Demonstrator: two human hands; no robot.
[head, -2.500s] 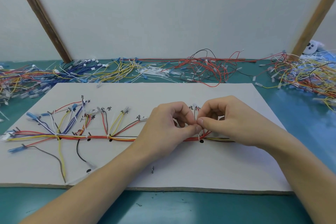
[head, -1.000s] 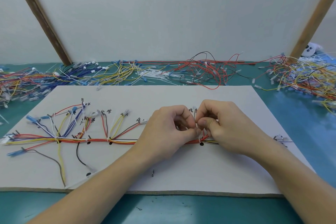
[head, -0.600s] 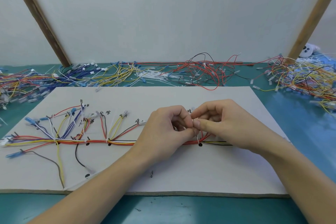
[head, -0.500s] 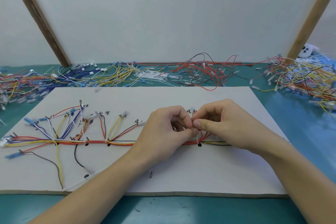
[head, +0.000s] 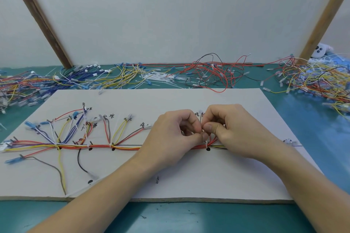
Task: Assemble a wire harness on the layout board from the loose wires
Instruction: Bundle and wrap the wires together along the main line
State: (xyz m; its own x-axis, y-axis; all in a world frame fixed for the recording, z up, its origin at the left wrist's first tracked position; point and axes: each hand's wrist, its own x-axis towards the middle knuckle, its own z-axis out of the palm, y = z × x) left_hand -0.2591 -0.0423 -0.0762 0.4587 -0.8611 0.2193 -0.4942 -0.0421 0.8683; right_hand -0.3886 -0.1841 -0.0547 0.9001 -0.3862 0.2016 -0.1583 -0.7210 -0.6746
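A white layout board point(head: 189, 179) lies on the teal table. Across it runs a wire harness point(head: 98, 146) of red, orange, yellow and blue wires, bound at several spots, with branches fanning up to handwritten labels. My left hand point(head: 170, 136) and my right hand point(head: 234, 130) meet fingertip to fingertip over the trunk's right part. Both pinch a thin white cable tie point(head: 206, 143) wrapped round the red wires just above a black dot point(head: 208, 149). A thin dark wire point(head: 201, 119) rises between the two hands.
Piles of loose wires lie behind the board: mixed colours at left point(head: 17, 87), blue and yellow point(head: 106, 74), white cable ties point(head: 157, 79), red and black point(head: 212, 73), and a mixed heap at right point(head: 318, 81). Two slanted wooden struts point(head: 37, 17) lean on the back wall.
Both hands have stayed at the same spot on the trunk, with only small finger movements on the tie. The camera shifted slightly.
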